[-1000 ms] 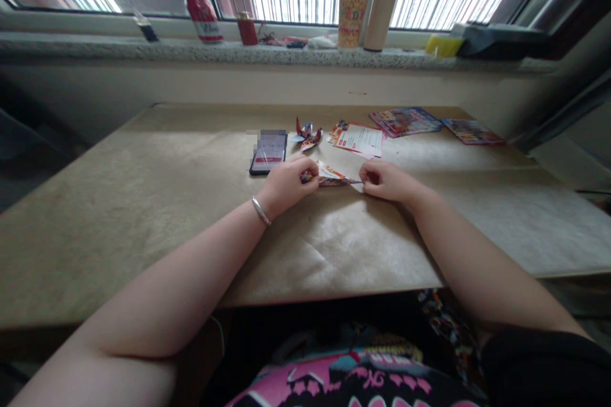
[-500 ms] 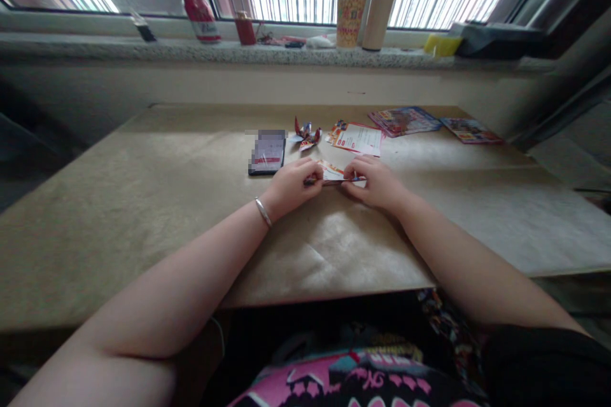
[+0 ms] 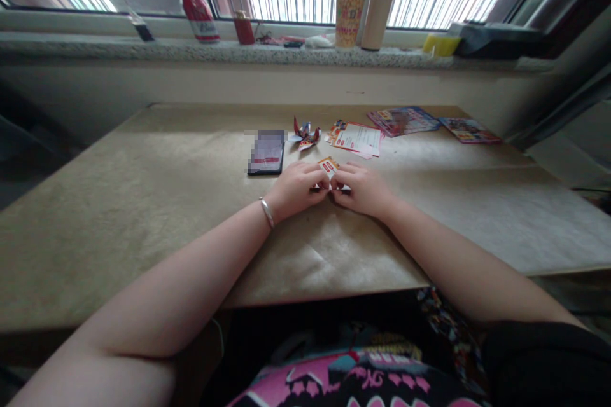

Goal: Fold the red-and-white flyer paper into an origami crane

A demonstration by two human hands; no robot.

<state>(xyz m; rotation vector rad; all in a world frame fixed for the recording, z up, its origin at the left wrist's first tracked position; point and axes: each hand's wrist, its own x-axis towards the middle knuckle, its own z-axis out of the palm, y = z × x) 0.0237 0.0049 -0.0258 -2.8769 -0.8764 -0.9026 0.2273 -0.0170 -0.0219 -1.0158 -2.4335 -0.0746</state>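
Observation:
A small folded piece of printed paper (image 3: 328, 166) lies on the brown paper-covered table (image 3: 143, 203), mostly hidden under my fingers. My left hand (image 3: 296, 189), with a silver bangle at the wrist, pinches its left part. My right hand (image 3: 363, 189) pinches its right part, fingertips almost touching those of the left. Both hands rest on the table, fingers curled over the paper.
A dark phone (image 3: 266, 152) lies just left of my hands. Behind them sit a folded paper crane (image 3: 305, 134), a white leaflet (image 3: 357, 138) and two colourful leaflets (image 3: 403, 121) (image 3: 470, 130). The windowsill (image 3: 71, 48) carries a patterned cup (image 3: 348, 16), a red can (image 3: 200, 18) and other items.
My right hand has slid left along the paper until it meets my left hand. The paper, stretched out a second ago, is now folded short and nearly covered.

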